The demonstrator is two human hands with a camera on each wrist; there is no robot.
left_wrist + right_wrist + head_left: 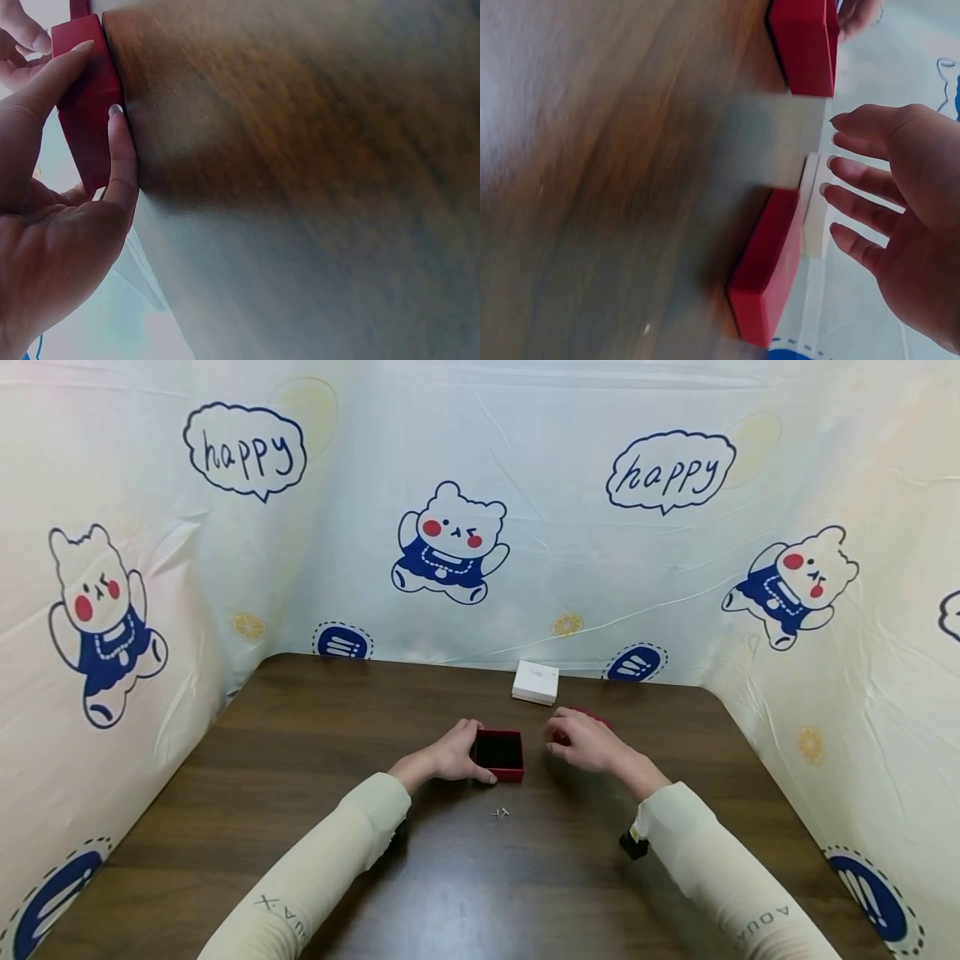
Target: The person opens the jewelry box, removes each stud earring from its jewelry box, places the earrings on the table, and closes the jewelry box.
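Note:
A red box with a black inside (498,750) sits uncovered on the table, and my left hand (454,753) grips it from its left side. In the left wrist view, that hand's thumb and a finger lie against the box's red walls (84,127). To the right, my right hand (585,742) hovers with loosely bent fingers over a red lid (600,720), mostly hidden by it in the head view. The right wrist view shows the lid (763,274) on the table, with no thing in that hand (907,202). Two tiny metallic pieces, perhaps earrings (500,813), lie in front of the box.
A small white box (536,682) stands near the table's back edge, behind the red lid. The dark wooden table (322,718) is bordered at the back and sides by a printed white curtain (345,543).

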